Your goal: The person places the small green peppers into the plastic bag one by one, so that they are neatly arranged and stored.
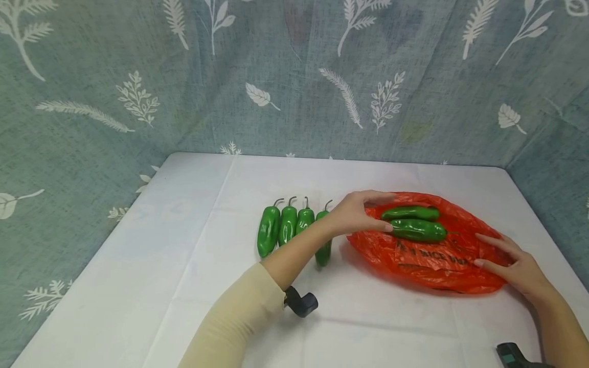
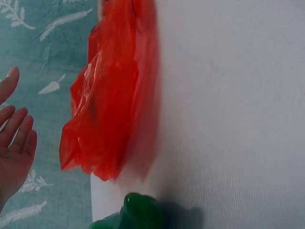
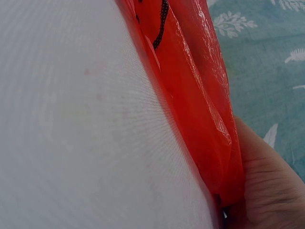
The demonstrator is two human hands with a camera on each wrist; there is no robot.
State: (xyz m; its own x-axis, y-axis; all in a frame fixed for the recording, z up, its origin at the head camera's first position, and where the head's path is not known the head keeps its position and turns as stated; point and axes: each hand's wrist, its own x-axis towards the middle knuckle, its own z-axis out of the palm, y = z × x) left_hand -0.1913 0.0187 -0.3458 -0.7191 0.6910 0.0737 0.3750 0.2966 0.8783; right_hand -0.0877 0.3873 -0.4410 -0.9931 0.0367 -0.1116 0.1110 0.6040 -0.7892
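All round my work I see a grey-green cloth (image 1: 207,120) hung as a backdrop, printed with white fern fronds (image 1: 346,92) and single leaves (image 1: 258,95), its left side (image 1: 60,168) and right side (image 1: 552,145) angling in toward me. Below it I have a white table (image 1: 124,306) with rounded far corners, a thin crease (image 1: 190,258) running lengthwise over its top. The light on it looks soft and fairly even to me, with soft-edged shadows (image 2: 183,217).
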